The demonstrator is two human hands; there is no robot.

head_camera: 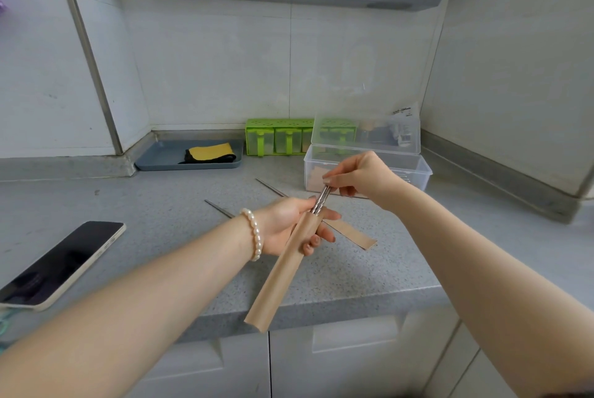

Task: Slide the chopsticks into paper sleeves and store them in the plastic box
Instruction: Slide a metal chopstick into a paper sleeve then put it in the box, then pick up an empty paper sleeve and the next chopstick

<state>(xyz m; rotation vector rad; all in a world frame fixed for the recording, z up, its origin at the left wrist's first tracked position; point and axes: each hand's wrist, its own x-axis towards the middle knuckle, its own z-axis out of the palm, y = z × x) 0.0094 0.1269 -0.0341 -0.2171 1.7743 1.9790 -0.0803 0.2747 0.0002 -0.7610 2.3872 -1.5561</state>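
Chopsticks, pinched by right hand, run far-right to near-left into paper sleeve gripped by left hand.

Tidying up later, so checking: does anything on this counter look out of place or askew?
Mostly the phone: it lies with one corner past the counter's front edge and could be knocked off. Two loose chopsticks and a spare paper sleeve lie scattered at angles, which fits work in progress.
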